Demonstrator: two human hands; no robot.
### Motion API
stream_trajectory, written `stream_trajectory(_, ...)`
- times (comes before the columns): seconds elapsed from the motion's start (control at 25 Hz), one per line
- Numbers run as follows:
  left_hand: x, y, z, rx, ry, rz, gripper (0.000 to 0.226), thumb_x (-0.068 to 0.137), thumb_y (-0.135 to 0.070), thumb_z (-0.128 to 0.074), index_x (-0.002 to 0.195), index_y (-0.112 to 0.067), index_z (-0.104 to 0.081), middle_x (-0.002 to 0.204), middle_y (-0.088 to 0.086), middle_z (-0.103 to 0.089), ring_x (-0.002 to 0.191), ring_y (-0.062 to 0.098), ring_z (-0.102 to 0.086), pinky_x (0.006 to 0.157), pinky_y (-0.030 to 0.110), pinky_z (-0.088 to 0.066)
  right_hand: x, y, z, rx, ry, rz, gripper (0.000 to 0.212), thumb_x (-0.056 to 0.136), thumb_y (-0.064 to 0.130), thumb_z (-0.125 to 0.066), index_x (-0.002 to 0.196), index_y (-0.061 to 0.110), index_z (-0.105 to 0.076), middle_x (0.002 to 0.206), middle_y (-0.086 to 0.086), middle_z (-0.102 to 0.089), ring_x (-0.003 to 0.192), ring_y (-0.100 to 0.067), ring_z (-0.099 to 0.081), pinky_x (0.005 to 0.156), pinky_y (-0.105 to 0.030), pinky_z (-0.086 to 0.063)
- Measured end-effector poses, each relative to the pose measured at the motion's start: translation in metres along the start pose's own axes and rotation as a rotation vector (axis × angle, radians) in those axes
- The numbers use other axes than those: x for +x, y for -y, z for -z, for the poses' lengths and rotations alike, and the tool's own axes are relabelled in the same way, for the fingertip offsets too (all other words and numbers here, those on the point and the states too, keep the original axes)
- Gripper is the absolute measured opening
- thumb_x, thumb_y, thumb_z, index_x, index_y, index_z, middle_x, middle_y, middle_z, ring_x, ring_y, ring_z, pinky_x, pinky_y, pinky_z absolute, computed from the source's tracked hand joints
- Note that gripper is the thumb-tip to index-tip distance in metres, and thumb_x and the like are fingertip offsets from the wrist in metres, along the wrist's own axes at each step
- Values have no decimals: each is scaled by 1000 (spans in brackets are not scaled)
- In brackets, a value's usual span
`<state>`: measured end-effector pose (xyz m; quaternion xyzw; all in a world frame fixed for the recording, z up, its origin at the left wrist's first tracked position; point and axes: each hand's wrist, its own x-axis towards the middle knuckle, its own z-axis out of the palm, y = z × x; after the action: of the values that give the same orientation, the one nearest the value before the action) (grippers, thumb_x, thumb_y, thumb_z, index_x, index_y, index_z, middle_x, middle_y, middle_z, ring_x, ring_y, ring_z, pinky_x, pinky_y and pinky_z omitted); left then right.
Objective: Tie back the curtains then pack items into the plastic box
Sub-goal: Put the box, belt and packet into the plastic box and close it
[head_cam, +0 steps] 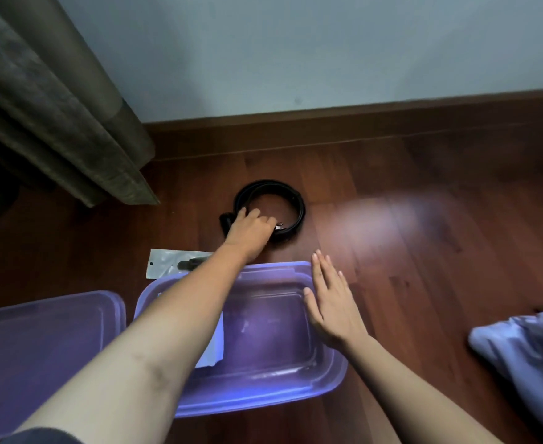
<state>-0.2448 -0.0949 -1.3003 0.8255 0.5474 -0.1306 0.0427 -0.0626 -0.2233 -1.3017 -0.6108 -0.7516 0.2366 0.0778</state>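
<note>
Two hands are stretched over the floor (424, 251). The coiled black belt (292, 200), lying just beyond the box (263, 395), is gripped by the left hand (251, 227) with curled fingers. The right hand (331, 302) is held flat, fingers straight, over the box's right rim. A white item (214, 347) is seen inside the box, and the lid (39, 341) is laid to its left.

the belt (299, 207) is black. the plastic box (333, 374) and its lid (39, 347) are see-through purple, a white folded piece (215, 349) inside the box. the floor (424, 251) is red-brown wood grain, the curtain (55, 107) dull olive-grey, the wall (295, 43) pale blue-grey.
</note>
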Motion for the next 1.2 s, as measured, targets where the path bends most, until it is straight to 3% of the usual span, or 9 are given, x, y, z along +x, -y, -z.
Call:
stream_trajectory(0.12,-21,11,10,-197,-151,-53,34,92,-14,-50,126,-8,-49,119,9,-60,117,28,-43,101,42,-36,0,-1,2,114,10,-5,79,80,55,1,148,15,-4,147,15,9,137,2,7,113,-22,4)
stream_trajectory(0.24,-64,27,21,-357,-424,-178,38,87,-20,-54,122,-7,-51,105,9,-65,106,25,-48,72,43,-56,1,-2,5,266,10,-25,81,79,57,-1,148,15,-9,146,16,1,137,2,0,116,-23,-2)
stream_trajectory(0.32,-101,38,23,-331,-534,-329,37,85,-24,-49,118,-9,-49,99,9,-66,102,21,-46,59,38,-58,2,-3,4,365,4,-43,79,81,56,-5,147,14,-13,146,16,-5,138,0,-5,115,-22,-4)
stream_trajectory(0.52,-175,42,6,-230,-505,-660,27,86,-3,-54,113,-9,-52,93,4,-69,106,23,-53,67,32,-55,11,-4,11,683,70,-171,67,85,41,-20,145,13,-24,146,11,-19,142,-9,-16,116,-22,-9)
stream_trajectory(0.6,-187,37,2,-198,-464,-744,29,84,0,-52,112,-10,-54,91,3,-69,106,22,-52,66,27,-53,15,-5,14,761,109,-202,69,83,45,-21,145,15,-24,152,5,-20,142,-10,-17,119,-30,-9)
stream_trajectory(0.76,-183,19,1,-125,-248,-802,36,77,-2,-60,111,-12,-52,91,3,-64,107,22,-47,47,28,-52,18,0,18,747,152,-223,66,88,48,-20,146,16,-24,155,2,-18,141,-5,-13,113,-21,-6)
stream_trajectory(0.88,-171,-15,3,-37,15,-707,30,83,0,-53,113,-6,-48,92,11,-61,106,29,-47,46,31,-43,17,4,18,655,139,-201,50,102,35,-18,147,14,-18,157,1,-12,144,-9,-9,116,-23,-4)
stream_trajectory(1.04,-156,-50,-7,105,265,-550,24,90,5,-38,112,4,-49,99,19,-64,108,35,-47,43,27,-19,14,5,15,378,146,-117,56,100,38,-24,149,15,-9,158,5,-4,145,-7,0,120,-33,-3)
stream_trajectory(1.2,-153,-58,-8,130,342,-465,27,91,2,-40,116,3,-49,109,18,-63,112,35,-47,49,30,-29,11,2,15,233,150,-73,62,99,42,-29,149,16,-5,158,5,1,145,-8,1,120,-39,-6)
